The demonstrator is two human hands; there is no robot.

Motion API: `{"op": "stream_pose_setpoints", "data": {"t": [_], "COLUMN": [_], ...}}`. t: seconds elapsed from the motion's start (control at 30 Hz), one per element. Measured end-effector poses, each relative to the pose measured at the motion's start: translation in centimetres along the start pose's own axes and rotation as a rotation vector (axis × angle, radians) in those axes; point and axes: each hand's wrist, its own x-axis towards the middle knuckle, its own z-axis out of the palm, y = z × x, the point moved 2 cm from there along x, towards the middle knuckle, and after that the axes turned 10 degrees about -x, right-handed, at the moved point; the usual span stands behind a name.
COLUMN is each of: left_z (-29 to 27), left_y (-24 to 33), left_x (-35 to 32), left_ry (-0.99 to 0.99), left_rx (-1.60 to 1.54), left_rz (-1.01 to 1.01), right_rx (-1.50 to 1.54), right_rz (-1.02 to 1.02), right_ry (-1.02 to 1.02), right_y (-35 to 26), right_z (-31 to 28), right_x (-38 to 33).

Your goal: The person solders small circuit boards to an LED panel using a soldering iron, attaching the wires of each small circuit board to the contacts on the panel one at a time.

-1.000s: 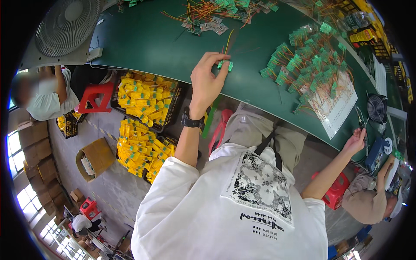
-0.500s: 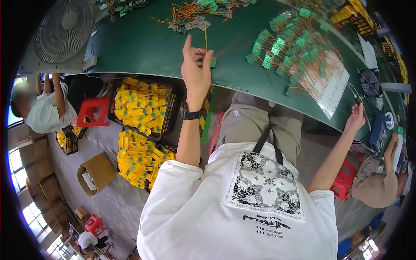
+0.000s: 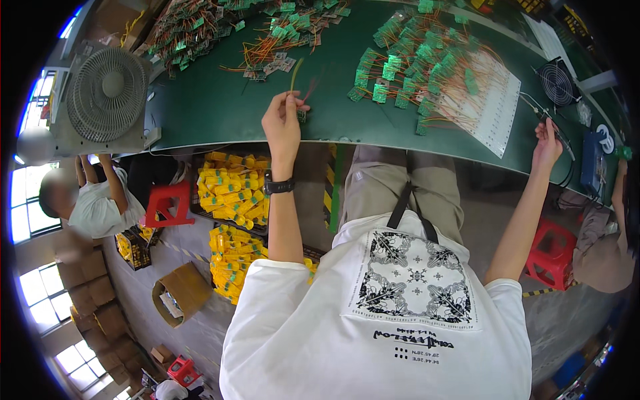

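My left hand [image 3: 283,130] is over the front edge of the green table [image 3: 220,110], its thumb and fingers pinched together. In that pinch is a small circuit board [image 3: 302,117], mostly hidden by the fingers, with a yellow wire standing up and blurred red wires beside it. My right hand [image 3: 547,148] is at the table's right side, fingers closed around a slim dark soldering iron [image 3: 543,116] with a cable. Between the hands lie many green wired circuit boards [image 3: 392,67], partly on a white perforated board [image 3: 501,127].
More wired boards [image 3: 187,33] are heaped at the far left. A large fan [image 3: 107,93] stands at the left end, a small black fan [image 3: 559,81] and a blue box [image 3: 592,157] at the right. Crates of yellow parts [image 3: 230,190] sit below. Co-workers [image 3: 93,197] sit on both sides.
The view has tilted, bringing more of the far table into sight. My left hand still pinches the wired board, its yellow wire now leaning differently. My right hand keeps hold of the soldering iron.
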Motion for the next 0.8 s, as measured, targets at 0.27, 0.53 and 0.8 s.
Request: {"op": "stream_pose_setpoints", "data": {"t": [0.27, 0.53, 0.8], "left_z": [4.4, 15.9, 28.9], "left_y": [6.0, 8.8, 10.0], "left_x": [1.0, 3.1, 3.6], "left_ry": [-0.096, -0.407, -0.998], "left_rx": [0.084, 0.035, 0.058], "left_rz": [-0.04, 0.117, 0.337], "right_rx": [-0.027, -0.048, -0.092], "right_rz": [0.027, 0.053, 0.116], "right_ry": [0.001, 0.036, 0.061], "right_y": [-0.6, -1.6, -1.7], "right_z": [0.3, 1.3, 1.2], "right_x": [-1.0, -1.6, -1.4]}}
